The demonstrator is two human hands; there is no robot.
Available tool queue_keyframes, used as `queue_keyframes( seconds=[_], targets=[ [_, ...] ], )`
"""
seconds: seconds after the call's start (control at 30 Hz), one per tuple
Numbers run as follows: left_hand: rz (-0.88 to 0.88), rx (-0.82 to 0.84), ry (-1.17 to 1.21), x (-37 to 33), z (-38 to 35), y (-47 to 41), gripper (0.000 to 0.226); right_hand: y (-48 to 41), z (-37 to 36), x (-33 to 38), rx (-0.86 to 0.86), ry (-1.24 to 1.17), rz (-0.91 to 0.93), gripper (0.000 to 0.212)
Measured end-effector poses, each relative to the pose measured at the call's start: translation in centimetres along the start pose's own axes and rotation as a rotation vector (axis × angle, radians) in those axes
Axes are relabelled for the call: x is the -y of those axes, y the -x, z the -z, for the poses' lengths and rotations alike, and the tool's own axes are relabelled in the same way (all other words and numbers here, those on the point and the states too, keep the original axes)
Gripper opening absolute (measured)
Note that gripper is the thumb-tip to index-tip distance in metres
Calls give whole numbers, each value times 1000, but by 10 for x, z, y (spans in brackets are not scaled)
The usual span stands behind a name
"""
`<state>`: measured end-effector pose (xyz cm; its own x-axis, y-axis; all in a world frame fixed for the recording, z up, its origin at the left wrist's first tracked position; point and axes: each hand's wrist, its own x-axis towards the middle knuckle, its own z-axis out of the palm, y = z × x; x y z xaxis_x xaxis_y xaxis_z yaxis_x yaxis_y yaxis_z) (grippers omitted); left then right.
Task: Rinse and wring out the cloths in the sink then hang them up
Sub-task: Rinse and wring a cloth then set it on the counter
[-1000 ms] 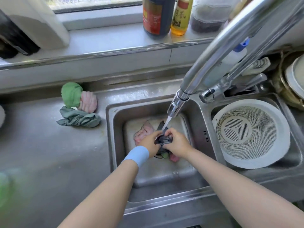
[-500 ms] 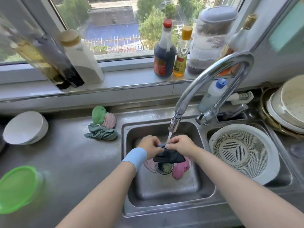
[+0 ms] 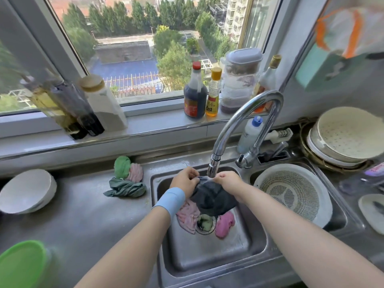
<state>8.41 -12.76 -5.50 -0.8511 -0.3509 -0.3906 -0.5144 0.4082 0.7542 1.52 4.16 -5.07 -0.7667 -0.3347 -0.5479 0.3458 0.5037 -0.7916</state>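
Note:
A dark grey cloth (image 3: 214, 197) hangs spread between my two hands right under the faucet spout (image 3: 214, 168), and water runs onto its top edge. My left hand (image 3: 185, 180) pinches the cloth's upper left edge; my right hand (image 3: 227, 180) pinches the upper right edge. Below it, on the floor of the steel sink (image 3: 207, 254), lie a pale pink cloth (image 3: 188, 216) and a bright pink cloth (image 3: 224, 224) on either side of the drain (image 3: 205, 223). Three wrung cloths sit on the counter left of the sink: green (image 3: 122, 166), pink (image 3: 136, 172) and grey-green (image 3: 125, 189).
A white colander (image 3: 291, 192) fills the right basin. Bottles and jars line the window sill (image 3: 145, 125). A white bowl (image 3: 27, 191) and a green lid (image 3: 20, 265) are on the left counter. Stacked dishes (image 3: 345, 136) stand at the right.
My hands have lifted the dark cloth from a bunched wad low in the sink up to the spout and spread it out. The camera tilted up, showing the window.

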Motion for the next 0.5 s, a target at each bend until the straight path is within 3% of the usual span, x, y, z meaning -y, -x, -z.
queue_keyframes(
  seconds=[0.1,0.17,0.3,0.37,0.43,0.5],
  targets=[
    [92,-42,116,7,-4,5,19,5,-4,-1,81,-283,-162,3],
    [148,0,143,12,-10,9,18,5,-6,-6,66,-316,-197,8],
    [281,189,633,1,-17,17,11,5,-12,-14,-77,-276,-97,11],
    [271,302,770,-4,-21,15,24,4,-14,-12,-39,-258,-30,16],
    [213,367,661,-4,-23,12,38,4,-16,-8,79,-317,34,13],
    [136,308,345,-1,-24,4,22,5,-15,-6,166,-316,78,14]
  ],
)
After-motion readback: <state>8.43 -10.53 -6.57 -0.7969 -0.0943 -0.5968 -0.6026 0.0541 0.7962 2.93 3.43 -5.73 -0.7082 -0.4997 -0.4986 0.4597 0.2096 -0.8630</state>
